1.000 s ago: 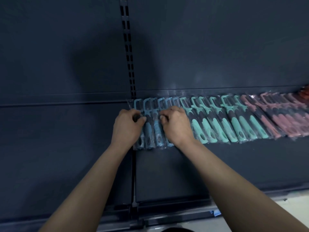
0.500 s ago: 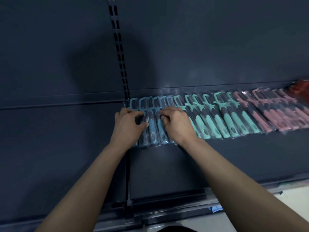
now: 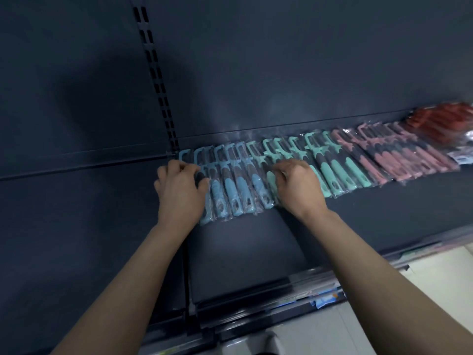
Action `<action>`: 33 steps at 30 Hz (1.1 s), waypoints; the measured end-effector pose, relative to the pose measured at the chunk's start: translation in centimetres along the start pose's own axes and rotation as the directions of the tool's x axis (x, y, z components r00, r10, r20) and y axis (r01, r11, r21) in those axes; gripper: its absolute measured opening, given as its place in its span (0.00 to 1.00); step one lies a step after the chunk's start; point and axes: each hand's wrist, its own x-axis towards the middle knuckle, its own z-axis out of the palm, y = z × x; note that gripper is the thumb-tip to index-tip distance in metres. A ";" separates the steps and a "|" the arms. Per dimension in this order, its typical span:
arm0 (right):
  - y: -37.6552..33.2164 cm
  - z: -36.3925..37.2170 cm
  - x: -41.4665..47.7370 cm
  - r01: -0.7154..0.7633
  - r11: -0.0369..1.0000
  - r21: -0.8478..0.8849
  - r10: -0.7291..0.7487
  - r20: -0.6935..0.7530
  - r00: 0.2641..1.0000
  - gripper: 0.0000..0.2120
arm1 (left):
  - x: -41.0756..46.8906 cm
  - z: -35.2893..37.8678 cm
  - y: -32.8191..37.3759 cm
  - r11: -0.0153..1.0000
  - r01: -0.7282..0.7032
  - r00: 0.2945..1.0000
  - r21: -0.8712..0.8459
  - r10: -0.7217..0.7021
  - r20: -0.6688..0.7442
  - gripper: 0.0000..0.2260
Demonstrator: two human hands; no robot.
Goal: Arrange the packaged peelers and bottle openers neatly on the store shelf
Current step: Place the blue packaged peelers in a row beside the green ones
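Gripping the row's end, the left hand point(image 3: 179, 193) curls its fingers point(image 3: 178, 165) round the outermost blue peelers point(image 3: 239, 187) on the shelf point(image 3: 256, 239). The right hand point(image 3: 299, 190) pinches the nearest teal peelers point(image 3: 337, 175) with curled fingers point(image 3: 282, 168); more blue ones lie between both hands' fingers, pink peelers point(image 3: 399, 162) farther right.

We see a dark blue-grey back panel point(image 3: 307, 60) filling the upper view. A black slotted upright point(image 3: 156, 73) runs down it, leaning a little in the wide lens. Left of that strip a soft shadow point(image 3: 102, 103) lies across the panel. Along the front edge below, we make out a glossy label rail point(image 3: 256, 307) carrying a small blue tag point(image 3: 325, 301), its print too blurred to read. Pale floor point(image 3: 435, 283) shows at lower right.
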 end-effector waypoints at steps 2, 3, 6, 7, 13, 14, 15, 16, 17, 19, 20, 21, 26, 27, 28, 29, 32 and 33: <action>0.5 0.0 -0.3 -0.022 0.999 -0.030 0.022 -0.014 1.000 0.12 | -0.1 0.3 0.6 0.998 -0.060 0.998 -0.013 0.060 0.002 0.12; 0.8 0.0 -0.5 -0.037 0.998 -0.049 0.037 -0.007 0.999 0.12 | -0.1 0.4 0.9 0.996 -0.089 0.996 -0.022 0.089 0.010 0.11; 1.5 0.2 -0.7 -0.057 0.995 -0.085 0.063 0.066 0.996 0.08 | -0.1 1.1 2.1 0.982 -0.176 0.982 -0.063 0.180 0.063 0.10; 1.7 0.3 -0.7 -0.051 0.995 -0.089 0.059 0.084 0.995 0.08 | -0.1 1.4 2.4 0.977 -0.202 0.975 -0.073 0.208 0.084 0.10; 2.0 0.0 -0.6 0.005 0.997 -0.080 0.004 0.111 0.994 0.10 | -1.5 2.5 3.6 0.966 -0.247 0.960 -0.070 0.254 0.120 0.11; 2.0 0.0 -0.6 0.009 0.997 -0.072 -0.002 0.105 0.994 0.10 | -1.8 2.5 3.6 0.972 -0.227 0.966 -0.060 0.233 0.109 0.11; 2.0 -0.2 -0.6 0.014 0.998 -0.057 -0.008 0.094 0.995 0.09 | -2.1 2.4 3.5 0.981 -0.189 0.978 -0.047 0.192 0.084 0.11; 2.1 -0.4 -0.7 0.027 0.999 -0.041 -0.023 0.082 0.996 0.08 | -2.4 2.1 3.4 0.990 -0.136 0.990 -0.034 0.137 0.041 0.12; 2.0 -0.6 -0.7 0.048 0.998 -0.026 -0.046 0.073 0.996 0.09 | -2.6 1.9 3.1 0.997 -0.072 0.997 -0.024 0.072 -0.009 0.12; 1.9 -1.1 -0.7 0.094 0.996 -0.005 -0.094 0.068 0.993 0.11 | -2.9 1.4 2.5 0.998 0.059 0.996 -0.016 -0.060 -0.066 0.13; 1.8 -1.3 -0.7 0.107 0.994 0.001 -0.107 0.071 0.992 0.12 | -2.9 1.3 2.2 0.994 0.106 0.992 -0.019 -0.107 -0.060 0.14; 1.7 -1.4 -0.7 0.115 0.993 0.005 -0.115 0.079 0.990 0.12 | -2.9 1.2 2.0 0.992 0.128 0.991 -0.024 -0.129 -0.040 0.15; 1.7 -1.3 -0.5 0.144 0.989 0.029 -0.146 0.090 0.985 0.12 | -3.3 1.0 2.4 0.995 0.098 0.995 -0.022 -0.098 -0.027 0.13; 1.8 -1.3 -0.5 0.146 0.989 0.034 -0.149 0.091 0.985 0.12 | -3.3 1.0 2.5 0.995 0.099 0.994 -0.019 -0.100 -0.032 0.13; 1.9 -1.3 -0.5 0.148 0.988 0.041 -0.152 0.090 0.984 0.12 | -3.3 1.0 2.5 0.995 0.101 0.994 -0.018 -0.102 -0.035 0.13; 2.1 -1.4 -0.5 0.147 0.988 0.050 -0.151 0.089 0.985 0.12 | -3.2 1.0 2.5 0.995 0.102 0.994 -0.021 -0.102 -0.035 0.13; 2.7 -1.9 -0.5 0.126 0.991 0.053 -0.130 0.065 0.989 0.12 | -3.1 1.1 2.6 0.994 0.106 0.994 -0.024 -0.107 -0.034 0.13; 3.0 -2.1 -0.5 0.121 0.991 0.050 -0.123 0.050 0.991 0.12 | -3.1 1.1 2.7 0.994 0.105 0.994 -0.024 -0.105 -0.036 0.13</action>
